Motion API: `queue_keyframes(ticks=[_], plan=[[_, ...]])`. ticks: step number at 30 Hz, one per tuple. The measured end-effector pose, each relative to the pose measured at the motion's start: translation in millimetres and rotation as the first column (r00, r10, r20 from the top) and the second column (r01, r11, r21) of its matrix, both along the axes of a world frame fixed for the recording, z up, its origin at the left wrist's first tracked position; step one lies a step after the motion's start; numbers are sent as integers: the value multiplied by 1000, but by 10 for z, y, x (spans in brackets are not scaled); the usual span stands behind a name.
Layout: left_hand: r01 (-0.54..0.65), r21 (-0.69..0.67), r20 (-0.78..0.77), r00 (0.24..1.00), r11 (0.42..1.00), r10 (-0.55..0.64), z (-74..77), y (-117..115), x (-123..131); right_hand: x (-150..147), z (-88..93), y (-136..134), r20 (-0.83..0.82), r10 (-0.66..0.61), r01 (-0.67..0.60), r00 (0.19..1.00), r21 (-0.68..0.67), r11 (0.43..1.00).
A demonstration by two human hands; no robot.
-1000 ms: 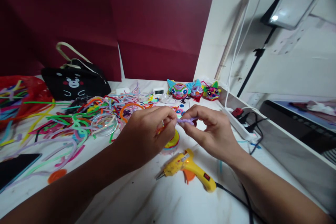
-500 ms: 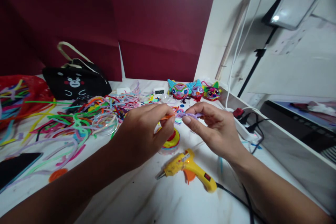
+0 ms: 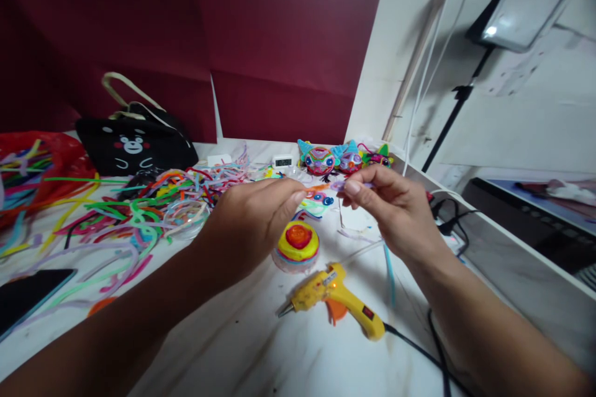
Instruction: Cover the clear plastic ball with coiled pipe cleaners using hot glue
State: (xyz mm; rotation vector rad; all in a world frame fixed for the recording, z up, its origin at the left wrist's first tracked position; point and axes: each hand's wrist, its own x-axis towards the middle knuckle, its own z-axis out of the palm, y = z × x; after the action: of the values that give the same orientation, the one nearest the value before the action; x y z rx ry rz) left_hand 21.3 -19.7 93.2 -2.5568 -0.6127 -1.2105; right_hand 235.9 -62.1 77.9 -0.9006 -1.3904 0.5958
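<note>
My left hand [image 3: 254,217] and my right hand [image 3: 391,208] are raised above the white table [image 3: 261,347], fingertips nearly meeting. Between them runs a short piece of pipe cleaner [image 3: 326,187], orange on the left side and lilac on the right. Each hand pinches one end of it. Below the hands sits a round layered pipe-cleaner piece [image 3: 298,244] with a red middle and yellow ring. A yellow glue gun [image 3: 335,298] lies in front of it, its cord trailing right.
A heap of coloured pipe cleaners [image 3: 139,211] covers the left of the table, with a red bag [image 3: 41,164], a black bear bag [image 3: 133,146] and a phone [image 3: 28,294]. Three finished figures [image 3: 344,160] and a small clock [image 3: 281,162] stand at the back. A power strip [image 3: 447,239] lies at right.
Both hands have risen and moved away from me with the pipe cleaner, uncovering the round yellow and red piece on the table. The glue gun has stayed put.
</note>
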Motion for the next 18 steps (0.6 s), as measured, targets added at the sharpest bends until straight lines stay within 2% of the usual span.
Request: queue_keyframes(ticks=[4,12,18], plan=[[-68,-58,-40,997,996,66,22,75,-36,146,36,88,-37,-46,47,998,29,998],[-132,-144,-81,989,981,121,46,189,-95,369,60,217,-41,-134,135,990,24,991],[-289,-118,-129,953,950,273,109,304,-203,494,75,254,-72,-189,192,979,34,981]])
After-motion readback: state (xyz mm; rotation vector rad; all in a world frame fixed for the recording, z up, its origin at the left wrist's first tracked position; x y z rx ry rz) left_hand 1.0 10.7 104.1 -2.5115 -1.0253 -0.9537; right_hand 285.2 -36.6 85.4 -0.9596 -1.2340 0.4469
